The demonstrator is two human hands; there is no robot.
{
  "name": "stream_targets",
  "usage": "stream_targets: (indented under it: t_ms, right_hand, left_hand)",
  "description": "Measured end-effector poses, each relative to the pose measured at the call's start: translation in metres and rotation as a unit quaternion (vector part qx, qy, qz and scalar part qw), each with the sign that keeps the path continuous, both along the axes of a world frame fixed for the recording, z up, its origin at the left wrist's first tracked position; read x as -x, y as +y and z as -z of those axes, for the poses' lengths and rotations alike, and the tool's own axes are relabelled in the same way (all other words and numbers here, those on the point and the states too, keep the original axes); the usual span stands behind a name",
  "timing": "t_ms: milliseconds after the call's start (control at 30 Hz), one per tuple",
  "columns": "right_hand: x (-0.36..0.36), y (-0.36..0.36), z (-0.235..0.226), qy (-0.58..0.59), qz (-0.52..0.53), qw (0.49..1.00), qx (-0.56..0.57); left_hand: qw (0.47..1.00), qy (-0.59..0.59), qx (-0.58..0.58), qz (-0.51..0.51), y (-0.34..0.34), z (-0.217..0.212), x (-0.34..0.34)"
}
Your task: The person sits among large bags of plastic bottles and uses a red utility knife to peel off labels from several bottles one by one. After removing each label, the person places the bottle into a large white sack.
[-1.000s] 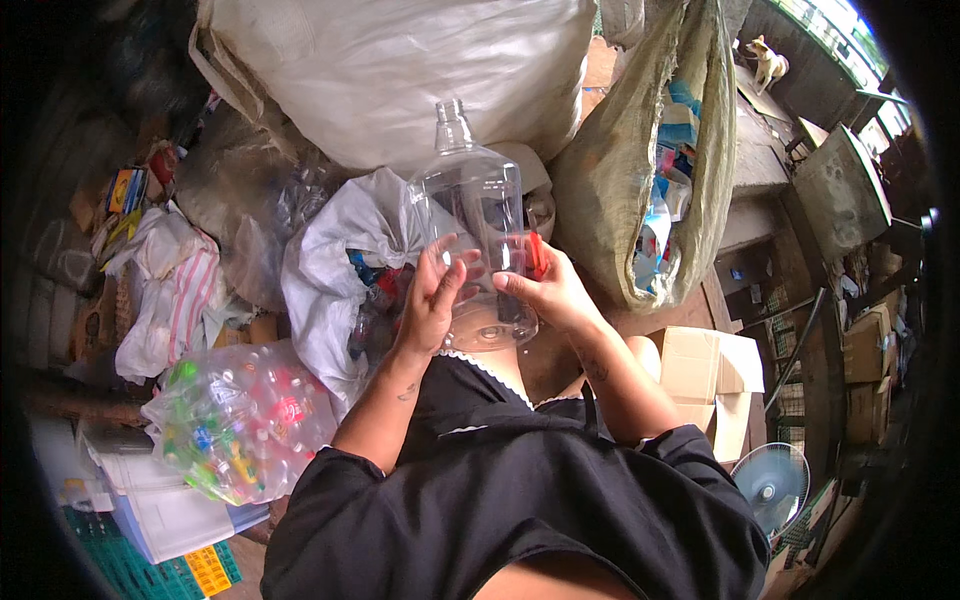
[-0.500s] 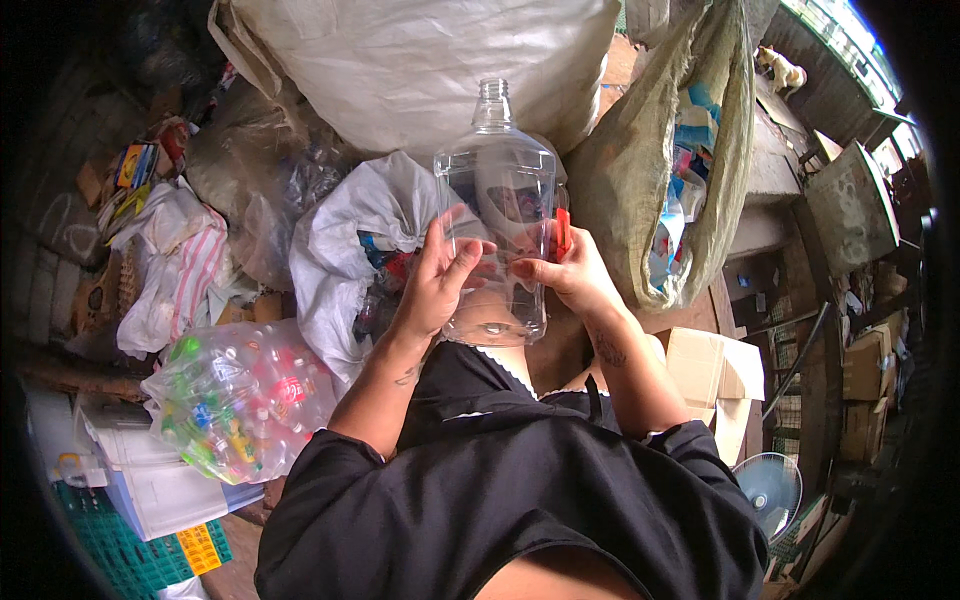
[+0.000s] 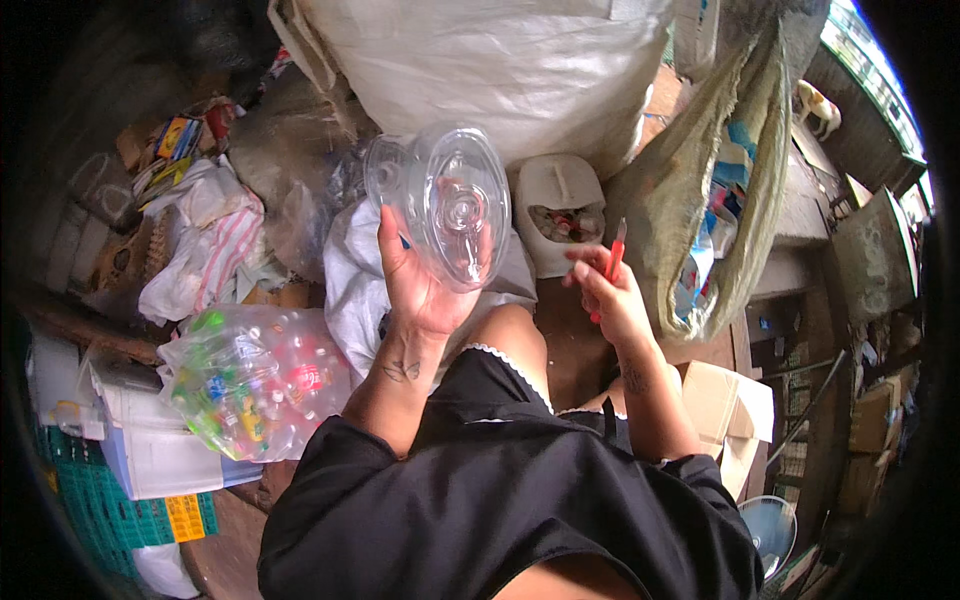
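A large clear plastic bottle (image 3: 460, 205) is tipped so that its round-cornered base faces me. My left hand (image 3: 430, 285) holds it from below, thumb at one side and fingers seen through the plastic. The bottle's neck is hidden behind its body. To the right and apart from the bottle, my right hand (image 3: 615, 300) grips a slim red cutter (image 3: 615, 258) with a short pale tip pointing up and away. Just beyond my right hand stands a white plastic container (image 3: 560, 190) with an opening, small dark and reddish bits inside.
A big white sack (image 3: 490, 70) stands at the far side. At the right hangs an open yellowish sack (image 3: 660, 210) of mixed waste. A clear bag of plastic bottles (image 3: 255, 385) lies at the left, near teal crates (image 3: 100, 510). Cardboard boxes (image 3: 715, 405) and a fan (image 3: 770, 530) are at right.
The bottle has turned from upright to base toward me and moved left in my left hand. My right hand has let go of it and drawn right, with the red cutter still held.
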State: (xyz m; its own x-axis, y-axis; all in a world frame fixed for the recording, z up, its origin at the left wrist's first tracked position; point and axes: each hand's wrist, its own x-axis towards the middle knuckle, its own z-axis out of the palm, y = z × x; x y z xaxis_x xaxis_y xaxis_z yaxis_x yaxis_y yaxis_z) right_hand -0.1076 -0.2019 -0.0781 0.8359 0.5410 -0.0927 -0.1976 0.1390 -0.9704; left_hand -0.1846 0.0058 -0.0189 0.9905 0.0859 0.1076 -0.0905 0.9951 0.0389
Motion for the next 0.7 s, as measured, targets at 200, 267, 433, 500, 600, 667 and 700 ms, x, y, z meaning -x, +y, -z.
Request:
stream_targets:
  t_ms: [200,267,433,500,600,667,700]
  right_hand:
    - [0.013,-0.002,0.018,-0.013,-0.017,0.998,0.053]
    - [0.015,-0.002,0.019,-0.019,-0.011,0.998,0.062]
    - [0.017,-0.006,0.024,-0.002,-0.012,0.998,0.066]
    - [0.018,-0.007,0.027,-0.003,-0.017,0.997,0.07]
    - [0.018,-0.007,0.031,-0.008,-0.026,0.996,0.079]
    - [0.021,-0.006,0.03,-0.01,-0.027,0.996,0.083]
    - [0.021,-0.006,0.032,-0.011,-0.03,0.997,0.076]
  left_hand:
    - [0.994,-0.008,0.103,0.042,-0.008,-0.022,0.021]
    - [0.993,-0.026,0.108,0.044,-0.01,-0.02,0.023]
    - [0.994,-0.048,0.091,0.048,-0.019,-0.031,0.026]
    - [0.991,-0.035,0.116,0.062,-0.019,-0.033,0.029]
    - [0.981,-0.035,0.165,0.097,-0.017,-0.036,0.031]
    - [0.97,-0.066,0.195,0.129,-0.022,-0.045,0.031]
    - [0.962,-0.094,0.209,0.149,-0.025,-0.051,0.032]
